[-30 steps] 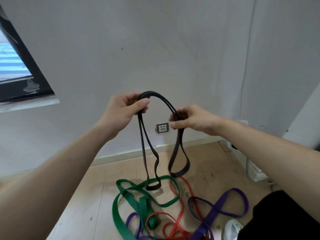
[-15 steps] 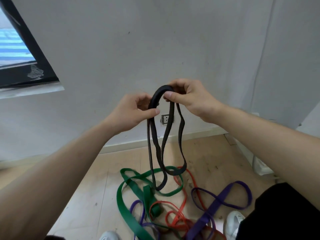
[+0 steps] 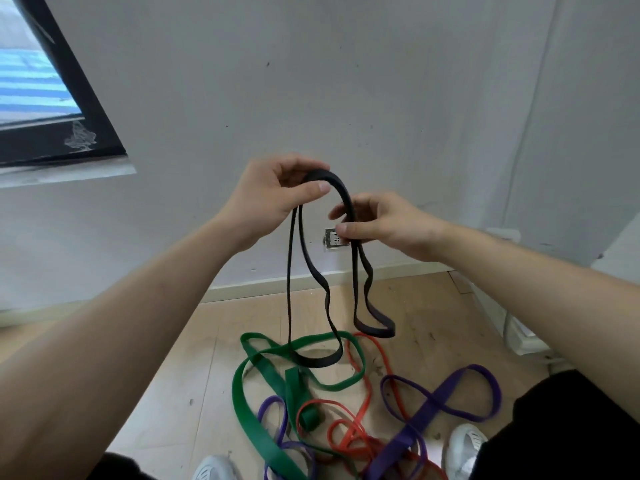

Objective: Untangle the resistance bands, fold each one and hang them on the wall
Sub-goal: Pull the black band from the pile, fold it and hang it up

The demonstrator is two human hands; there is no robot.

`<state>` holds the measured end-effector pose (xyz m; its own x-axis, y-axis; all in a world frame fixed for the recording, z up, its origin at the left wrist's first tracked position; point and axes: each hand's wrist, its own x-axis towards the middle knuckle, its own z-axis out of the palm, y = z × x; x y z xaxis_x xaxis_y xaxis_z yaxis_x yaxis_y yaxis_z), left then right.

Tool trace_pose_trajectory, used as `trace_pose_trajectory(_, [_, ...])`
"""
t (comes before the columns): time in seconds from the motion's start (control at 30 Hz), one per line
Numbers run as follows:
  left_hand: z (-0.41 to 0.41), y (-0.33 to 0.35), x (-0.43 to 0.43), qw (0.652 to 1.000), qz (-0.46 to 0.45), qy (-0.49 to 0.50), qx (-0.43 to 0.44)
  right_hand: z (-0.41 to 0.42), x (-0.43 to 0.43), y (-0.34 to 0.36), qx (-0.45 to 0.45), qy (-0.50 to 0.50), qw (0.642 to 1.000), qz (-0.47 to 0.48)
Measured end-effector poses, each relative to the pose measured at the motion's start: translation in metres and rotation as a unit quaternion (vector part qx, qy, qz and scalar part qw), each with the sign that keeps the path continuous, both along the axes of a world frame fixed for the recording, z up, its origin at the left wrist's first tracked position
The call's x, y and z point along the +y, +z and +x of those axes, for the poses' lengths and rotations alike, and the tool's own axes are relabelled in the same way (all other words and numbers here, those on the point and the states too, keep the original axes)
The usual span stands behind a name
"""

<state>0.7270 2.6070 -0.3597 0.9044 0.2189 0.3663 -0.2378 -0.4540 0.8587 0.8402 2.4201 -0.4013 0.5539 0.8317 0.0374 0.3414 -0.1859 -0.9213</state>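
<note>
A black resistance band [image 3: 346, 199] arches between my two hands in front of the wall. My left hand [image 3: 277, 192] pinches its top bend between thumb and fingers. My right hand [image 3: 384, 225] grips the strands lower on the right side. Two loops hang down, the longer one [image 3: 313, 358] over the floor pile and a shorter one [image 3: 375, 329] to the right. On the wooden floor lie a tangled green band [image 3: 263, 372], a red band [image 3: 360, 434] and a purple band [image 3: 440, 400].
The white wall [image 3: 346, 81] stands straight ahead with a socket [image 3: 332, 239] low down behind the band. A black-framed window [image 3: 52, 109] is at the upper left. My white shoes [image 3: 464, 448] are at the bottom beside the pile.
My right hand has dropped from the top of the black band to its right side and moved away from the left. The band's hanging loops have spread apart.
</note>
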Motion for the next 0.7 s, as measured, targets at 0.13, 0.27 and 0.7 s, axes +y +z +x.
trace_pose_trajectory(0.13, [0.003, 0.003, -0.005, 1.000, 0.021, -0.018, 0.006, -0.002, 0.010, 0.001, 0.031, -0.029, 0.993, 0.112])
trace_pose_trajectory(0.27, [-0.001, 0.004, -0.001, 0.998, 0.050, -0.022, 0.007, 0.000, 0.010, 0.013, 0.023, -0.046, 0.984, 0.170])
trace_pose_trajectory(0.7, [-0.014, 0.021, 0.005, 0.997, 0.050, -0.015, 0.051, -0.005, 0.013, 0.008, 0.015, -0.025, 0.991, 0.129])
